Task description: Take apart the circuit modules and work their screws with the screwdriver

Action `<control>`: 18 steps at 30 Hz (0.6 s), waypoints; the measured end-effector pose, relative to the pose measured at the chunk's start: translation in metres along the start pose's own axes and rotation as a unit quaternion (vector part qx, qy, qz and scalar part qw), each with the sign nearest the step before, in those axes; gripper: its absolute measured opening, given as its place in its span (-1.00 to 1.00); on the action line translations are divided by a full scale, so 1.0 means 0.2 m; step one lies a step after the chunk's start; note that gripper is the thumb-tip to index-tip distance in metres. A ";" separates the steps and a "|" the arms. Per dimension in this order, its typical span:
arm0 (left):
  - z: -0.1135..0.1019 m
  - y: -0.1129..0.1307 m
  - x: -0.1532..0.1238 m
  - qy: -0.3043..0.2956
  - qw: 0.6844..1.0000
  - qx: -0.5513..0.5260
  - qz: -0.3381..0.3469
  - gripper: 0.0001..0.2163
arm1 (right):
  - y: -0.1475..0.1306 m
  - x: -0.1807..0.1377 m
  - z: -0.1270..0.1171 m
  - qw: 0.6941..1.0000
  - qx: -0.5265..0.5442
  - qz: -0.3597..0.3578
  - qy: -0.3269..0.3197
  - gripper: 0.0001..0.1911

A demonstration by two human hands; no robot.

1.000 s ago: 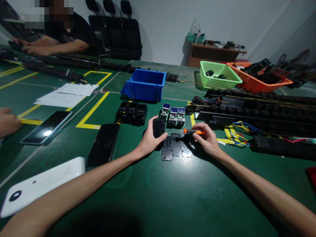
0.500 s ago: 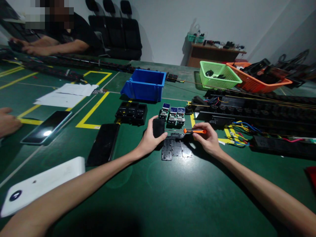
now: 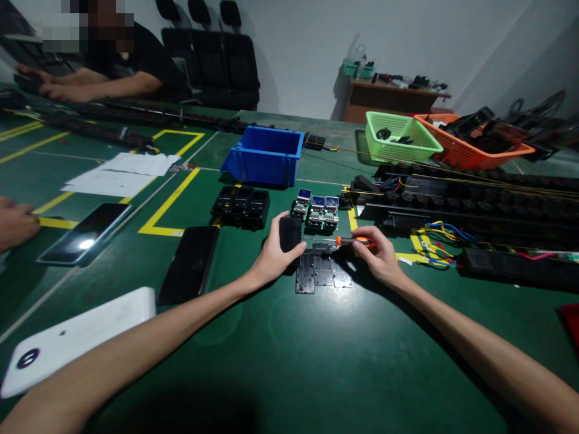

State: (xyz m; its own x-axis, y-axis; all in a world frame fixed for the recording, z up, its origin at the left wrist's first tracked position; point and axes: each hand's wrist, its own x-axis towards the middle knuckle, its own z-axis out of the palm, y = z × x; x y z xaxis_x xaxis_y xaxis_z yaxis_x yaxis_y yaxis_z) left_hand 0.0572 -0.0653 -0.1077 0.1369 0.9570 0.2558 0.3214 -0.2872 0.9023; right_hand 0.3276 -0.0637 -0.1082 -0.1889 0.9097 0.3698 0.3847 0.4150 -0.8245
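Observation:
My left hand (image 3: pixel 275 254) is closed around a small black plastic case (image 3: pixel 290 234), holding it upright on edge. An orange and black screwdriver (image 3: pixel 357 241) lies in the grip of my right hand (image 3: pixel 379 256), its thin shaft pointing left with the tip at the case's right side. Just below the shaft, several flat black plastic covers (image 3: pixel 324 269) lie side by side on the green table. Behind the case stand small circuit boards (image 3: pixel 324 212) with blue displays. Further left are black plastic housings (image 3: pixel 240 207).
A blue bin (image 3: pixel 262 158), green basket (image 3: pixel 402 137) and orange basket (image 3: pixel 474 144) stand at the back. Black rails with wires (image 3: pixel 452 199) run along the right. Two phones (image 3: pixel 189 265) and a white device (image 3: pixel 81 337) lie left. Across the table sits another person (image 3: pixel 136 66).
My right hand's fingers have shifted slightly round the screwdriver handle, covering more of it. The black case and my left hand look almost unmoved.

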 end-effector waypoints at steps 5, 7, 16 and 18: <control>0.00 0.00 0.00 -0.006 1.000 -0.004 -0.007 -0.30 | -0.03 0.01 0.00 0.996 0.018 -0.083 0.022 -0.82; 0.00 0.00 0.00 -0.004 1.000 -0.002 -0.006 -0.30 | -0.03 0.01 0.00 0.996 0.019 -0.084 0.010 -0.83; 0.00 0.00 0.00 -0.003 1.000 0.007 -0.005 -0.31 | -0.01 -0.01 0.00 0.998 -0.014 0.049 -0.029 -0.72; 0.00 0.01 0.00 -0.005 1.000 0.002 -0.004 -0.31 | -0.01 -0.01 0.00 0.999 -0.008 0.033 -0.005 -0.74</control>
State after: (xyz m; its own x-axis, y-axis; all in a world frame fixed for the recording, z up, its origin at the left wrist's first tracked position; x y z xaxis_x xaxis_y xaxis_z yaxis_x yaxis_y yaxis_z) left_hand 0.0571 -0.0662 -0.1064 0.1442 0.9585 0.2458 0.3263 -0.2806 0.9027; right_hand 0.3267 -0.0657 -0.1068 -0.1718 0.9350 0.3103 0.4110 0.3543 -0.8399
